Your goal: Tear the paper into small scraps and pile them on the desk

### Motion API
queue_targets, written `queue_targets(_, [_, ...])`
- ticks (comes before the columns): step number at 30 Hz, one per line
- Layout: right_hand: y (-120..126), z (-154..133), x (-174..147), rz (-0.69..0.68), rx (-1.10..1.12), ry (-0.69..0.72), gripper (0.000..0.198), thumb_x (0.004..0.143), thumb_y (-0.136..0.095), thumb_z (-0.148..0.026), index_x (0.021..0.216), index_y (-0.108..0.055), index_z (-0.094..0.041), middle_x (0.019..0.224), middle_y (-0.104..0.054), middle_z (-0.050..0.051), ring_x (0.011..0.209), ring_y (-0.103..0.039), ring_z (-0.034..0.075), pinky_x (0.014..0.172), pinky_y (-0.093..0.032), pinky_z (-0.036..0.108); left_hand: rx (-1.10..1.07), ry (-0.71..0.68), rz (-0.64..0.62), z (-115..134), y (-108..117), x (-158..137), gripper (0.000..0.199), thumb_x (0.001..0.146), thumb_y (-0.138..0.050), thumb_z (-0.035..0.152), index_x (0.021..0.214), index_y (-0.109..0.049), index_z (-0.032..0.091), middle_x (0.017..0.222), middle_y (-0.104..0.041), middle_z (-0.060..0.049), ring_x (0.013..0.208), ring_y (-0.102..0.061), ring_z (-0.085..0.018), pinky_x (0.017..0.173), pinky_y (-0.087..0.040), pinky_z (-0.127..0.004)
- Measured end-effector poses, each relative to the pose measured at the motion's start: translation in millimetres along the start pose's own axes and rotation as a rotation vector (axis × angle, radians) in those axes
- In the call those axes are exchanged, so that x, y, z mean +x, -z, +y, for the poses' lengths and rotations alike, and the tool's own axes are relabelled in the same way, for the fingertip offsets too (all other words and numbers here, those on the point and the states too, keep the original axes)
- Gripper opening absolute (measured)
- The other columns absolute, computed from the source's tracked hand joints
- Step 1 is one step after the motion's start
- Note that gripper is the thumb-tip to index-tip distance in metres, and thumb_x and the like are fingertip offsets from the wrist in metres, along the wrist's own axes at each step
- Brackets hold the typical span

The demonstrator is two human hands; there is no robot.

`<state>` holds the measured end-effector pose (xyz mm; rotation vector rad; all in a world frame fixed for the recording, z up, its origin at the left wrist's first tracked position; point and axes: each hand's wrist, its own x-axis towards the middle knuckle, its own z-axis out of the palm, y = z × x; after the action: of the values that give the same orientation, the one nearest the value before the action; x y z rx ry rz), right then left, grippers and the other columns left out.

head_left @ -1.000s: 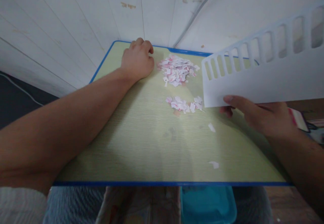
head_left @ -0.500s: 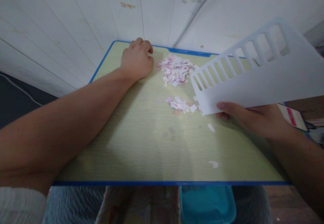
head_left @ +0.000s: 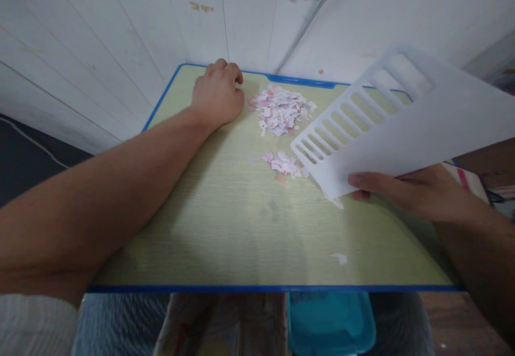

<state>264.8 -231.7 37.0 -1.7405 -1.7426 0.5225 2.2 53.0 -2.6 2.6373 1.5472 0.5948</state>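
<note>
My right hand (head_left: 406, 192) grips the lower edge of a white flat plastic board (head_left: 406, 141), thumb on the near face. A row of oblong slots runs along the board's upper edge. Its lower left corner reaches the tabletop beside a small heap of torn paper bits (head_left: 284, 164). Farther back lies a larger heap of white and pink paper scraps (head_left: 279, 109). To the left of that heap, my left hand (head_left: 219, 93) rests near the table's far edge, its fingers curled in and the fingertips mostly hidden. I see nothing in it.
The pale green tabletop (head_left: 225, 227) has a blue rim. One loose scrap (head_left: 341, 258) lies near the front edge. Below that edge is a turquoise plastic bin (head_left: 332, 324). A white panelled wall (head_left: 253, 18) with a grey cable (head_left: 308, 26) stands behind the table.
My right hand has shifted the board left and toward me; its lower corner now covers part of a loose scrap. The left hand stays where it was.
</note>
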Motion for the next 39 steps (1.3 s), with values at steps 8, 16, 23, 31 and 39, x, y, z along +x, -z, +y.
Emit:
queue_targets(8, [3,13,3,0.138,0.241,-0.098,0.031,0.087,-0.083,-0.025,0.059,-0.069,-0.028,0.063,-0.075,0.002,0.058,-0.069,0.024,0.057,-0.059,0.036,-0.087,-0.021,0.035,-6,-2,1,0.032,0.1,-0.056,0.016,0.116,-0.074,0.037,0.146,-0.074,-0.011,0.146,-0.065,-0.038,0.123,-0.06,-0.064])
queue_targets(16, [-2,5,9,0.115,0.101,-0.139,0.044,0.087,-0.086,-0.054,0.057,-0.063,-0.03,0.058,-0.068,0.001,0.054,-0.064,0.023,0.053,-0.056,0.036,-0.108,-0.028,0.042,-7,-2,1,0.031,0.099,-0.055,0.018,0.115,-0.073,0.037,0.142,-0.074,-0.012,0.144,-0.064,-0.039,0.122,-0.06,-0.067])
queue_targets(23, [-3,-8,10,0.144,-0.022,-0.142,0.035,0.083,-0.078,-0.045,0.054,-0.068,-0.028,0.056,-0.071,0.004,0.055,-0.069,0.023,0.063,-0.06,0.036,-0.07,-0.007,0.015,-3,1,0,0.033,0.1,-0.054,0.016,0.12,-0.073,0.034,0.148,-0.072,-0.013,0.145,-0.064,-0.037,0.125,-0.059,-0.064])
queue_targets(31, [-1,3,15,0.17,0.013,-0.181,0.033,0.082,-0.078,-0.042,0.056,-0.064,-0.028,0.057,-0.07,0.006,0.055,-0.068,0.025,0.056,-0.058,0.037,-0.092,-0.013,0.022,-3,2,0,0.033,0.099,-0.056,0.016,0.119,-0.075,0.034,0.146,-0.073,-0.014,0.146,-0.065,-0.039,0.123,-0.059,-0.064])
queue_targets(39, [-5,-4,13,0.214,0.042,-0.174,0.034,0.082,-0.077,-0.044,0.053,-0.065,-0.028,0.056,-0.07,0.005,0.055,-0.067,0.023,0.06,-0.058,0.036,-0.112,-0.035,0.052,-6,-2,1,0.029,0.097,-0.057,0.017,0.113,-0.073,0.036,0.143,-0.074,-0.012,0.144,-0.065,-0.04,0.122,-0.059,-0.066])
